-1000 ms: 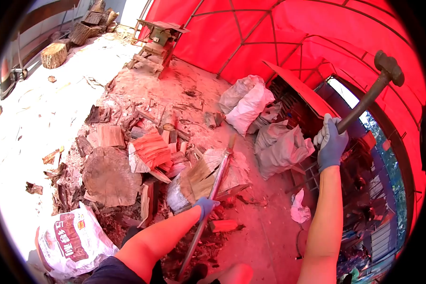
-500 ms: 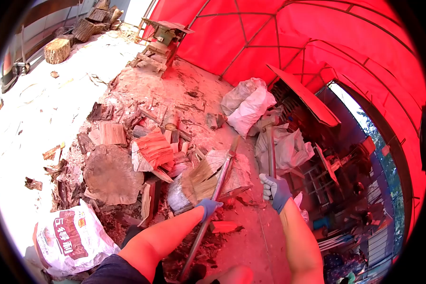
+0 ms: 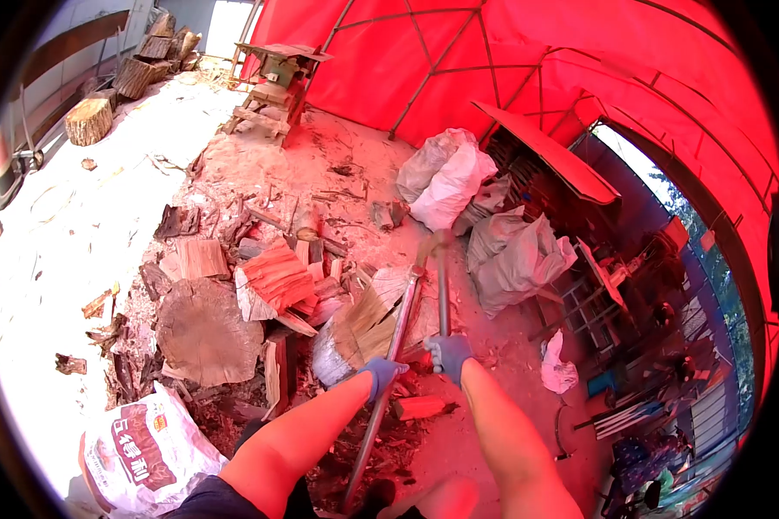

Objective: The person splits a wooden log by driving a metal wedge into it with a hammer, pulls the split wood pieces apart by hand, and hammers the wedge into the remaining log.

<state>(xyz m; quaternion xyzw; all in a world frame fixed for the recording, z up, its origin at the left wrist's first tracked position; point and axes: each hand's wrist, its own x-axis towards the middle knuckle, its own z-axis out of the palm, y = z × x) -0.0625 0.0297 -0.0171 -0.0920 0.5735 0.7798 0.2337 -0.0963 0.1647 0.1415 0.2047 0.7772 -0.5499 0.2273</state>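
Note:
My left hand (image 3: 383,377), in a grey-blue glove, is closed round the slanting shaft of a long metal-handled tool (image 3: 394,346). This tool's brownish upper end lies over the split log (image 3: 355,333), and its exact kind is unclear. In my gloved right hand (image 3: 449,356) is the handle of a hammer (image 3: 443,294). The hammer's head appears right beside the long tool's upper end; whether they touch I cannot tell. A dark crack runs through the log's pale wood. Close below the hands lies a reddish wood piece (image 3: 421,407).
A round chopping stump (image 3: 209,331) and split firewood (image 3: 277,275) lie left of the log. Filled sacks (image 3: 519,259) stand to the right. A printed white bag (image 3: 154,450) is at lower left, a machine stand (image 3: 273,95) farther back.
My right hand and the hammer have swung left, bringing the hammer head to the long tool's upper end. My left hand stays on the shaft. The view has shifted slightly.

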